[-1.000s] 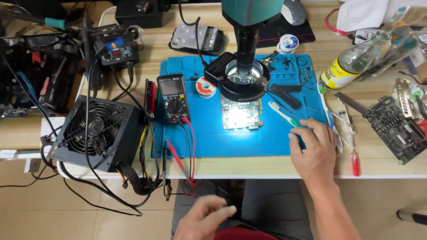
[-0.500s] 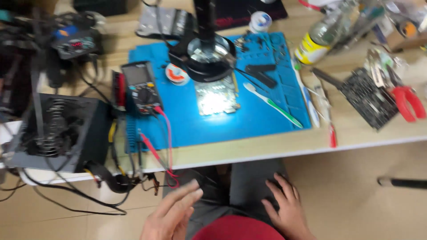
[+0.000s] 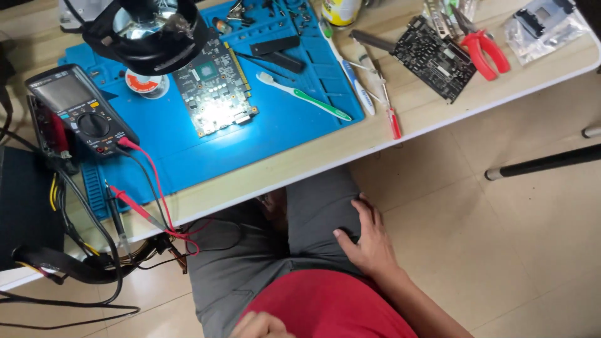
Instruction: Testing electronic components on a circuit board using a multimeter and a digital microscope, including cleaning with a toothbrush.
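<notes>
View from the head, looking down over the bench point(image 3: 438, 119) edge to the person's lap. A clear plastic packet point(image 3: 541, 25) with a dark part inside lies at the far right corner of the bench. A yellow-labelled bottle point(image 3: 341, 9) stands at the top edge, cut off by the frame. A round solder reel point(image 3: 145, 83) with an orange label lies on the blue mat point(image 3: 282, 131), just left of the green circuit board point(image 3: 216, 87), which sits lit near the mat's middle under the black ring lamp point(image 3: 150, 31). A green-and-white toothbrush point(image 3: 303, 97) lies on the mat to the right of the board. A multimeter point(image 3: 78, 112) rests at the mat's left edge, its red lead point(image 3: 153, 181) trailing over the bench front. Off the mat, to the right, lie a black circuit board point(image 3: 435, 56), red-handled pliers point(image 3: 485, 50) and a small red-handled screwdriver point(image 3: 393, 122).

The right hand point(image 3: 369, 241) lies flat on the grey trouser leg point(image 3: 313, 219), below the bench edge and well apart from the boards; its fingers point(image 3: 366, 209) are loosely spread and hold nothing. The left hand point(image 3: 260, 325) shows only in part at the bottom edge, against the red shirt point(image 3: 325, 310); its fingers look curled, but how far they close, and on what, cannot be told.
</notes>
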